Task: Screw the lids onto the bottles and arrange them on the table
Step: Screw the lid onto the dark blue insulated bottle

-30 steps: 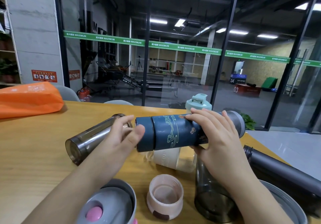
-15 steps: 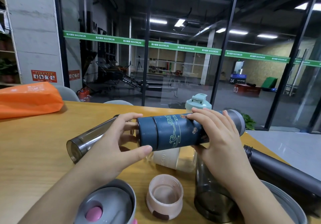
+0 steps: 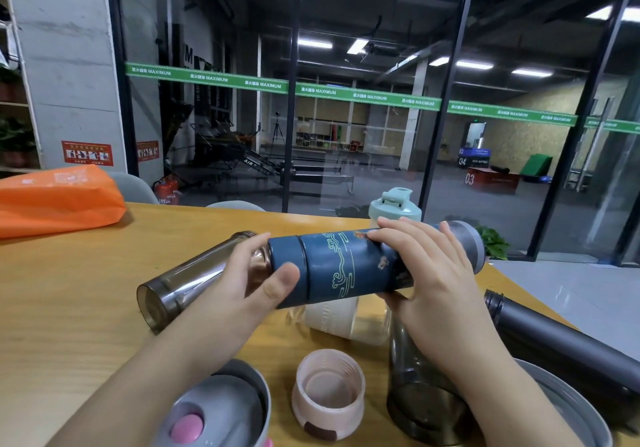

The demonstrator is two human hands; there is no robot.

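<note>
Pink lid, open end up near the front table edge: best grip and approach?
Come from straight above. The pink lid stands upright with its threaded mouth open, and neighbours crowd its sides, so pinch the round outer wall across its width, or hook one finger inside the rim.

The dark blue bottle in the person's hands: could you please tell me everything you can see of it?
The dark blue bottle is a matte cylinder with pale green cloud-like line patterns and small orange marks. It is held roughly horizontal above the wooden table. Its matching blue lid sits at the left end, gripped by the left hand; the right hand wraps the body. Whether the lid is fully tight cannot be told.
</note>
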